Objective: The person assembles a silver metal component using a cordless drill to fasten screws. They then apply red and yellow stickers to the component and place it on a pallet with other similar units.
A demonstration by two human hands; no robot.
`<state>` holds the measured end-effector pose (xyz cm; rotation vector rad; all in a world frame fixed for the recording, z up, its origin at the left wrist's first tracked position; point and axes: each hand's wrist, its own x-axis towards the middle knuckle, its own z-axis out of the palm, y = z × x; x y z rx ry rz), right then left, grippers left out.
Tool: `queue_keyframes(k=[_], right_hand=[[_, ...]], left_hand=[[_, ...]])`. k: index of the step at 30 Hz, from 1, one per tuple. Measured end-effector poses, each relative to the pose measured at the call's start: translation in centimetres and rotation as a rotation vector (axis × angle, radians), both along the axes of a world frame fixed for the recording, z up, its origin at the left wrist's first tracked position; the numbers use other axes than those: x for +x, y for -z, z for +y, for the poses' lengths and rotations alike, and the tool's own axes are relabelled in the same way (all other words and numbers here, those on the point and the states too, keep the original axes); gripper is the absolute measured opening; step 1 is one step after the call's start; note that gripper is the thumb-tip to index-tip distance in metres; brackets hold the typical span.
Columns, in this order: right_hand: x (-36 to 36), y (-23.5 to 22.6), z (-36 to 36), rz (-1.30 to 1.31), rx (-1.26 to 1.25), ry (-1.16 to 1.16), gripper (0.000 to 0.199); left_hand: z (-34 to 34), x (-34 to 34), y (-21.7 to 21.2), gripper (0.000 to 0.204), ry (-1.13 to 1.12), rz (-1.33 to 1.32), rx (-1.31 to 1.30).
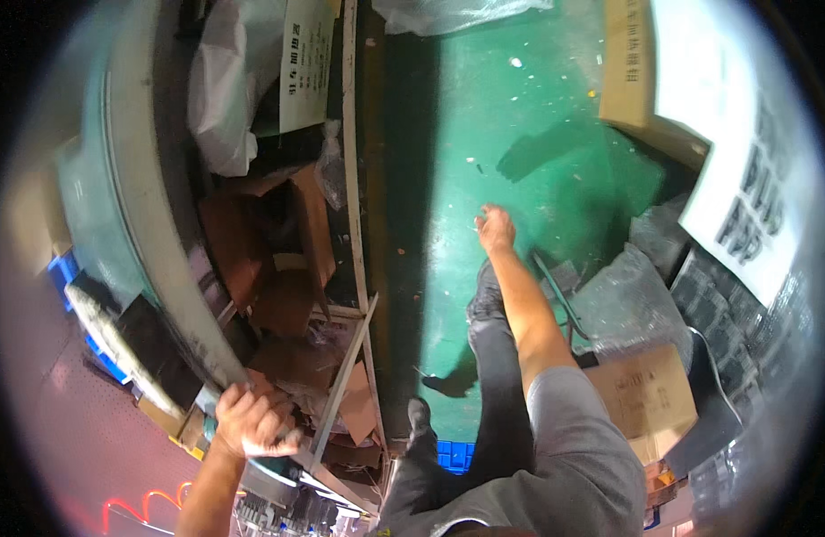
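Note:
My left hand is at the left, its fingers curled over the corner of a workbench's pale edge. What lies under the palm is hidden. My right arm reaches forward over the green floor. At its end my right hand hangs in the air, fingers loosely bent and partly apart, with nothing visible in it. Its shadow falls on the floor ahead. Below the bench, an open brown cardboard box sits on a shelf close to my left hand.
White plastic wrapping hangs from the shelf at the far left. To the right stand a closed cardboard box, a clear plastic-wrapped bundle and a tall carton. A blue crate is by my legs. Small scraps dot the floor.

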<state>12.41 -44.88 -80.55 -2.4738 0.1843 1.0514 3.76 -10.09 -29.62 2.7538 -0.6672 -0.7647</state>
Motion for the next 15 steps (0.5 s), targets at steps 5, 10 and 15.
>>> queue_keyframes(k=[5,10,15], right_hand=[[5.5,8.9,3.0,-0.228,-0.049,-0.161,0.037],[8.1,13.1,4.6,-0.229,-0.182,-0.321,0.027],[5.3,12.8,2.5,-0.223,-0.078,-0.401,0.021]], left_hand=[[0.1,-0.6,1.3,0.039,0.074,-0.029,0.11],[0.5,-1.6,1.0,0.049,0.117,0.019,0.185],[-0.3,-0.7,1.1,0.039,0.043,-0.027,0.177]])
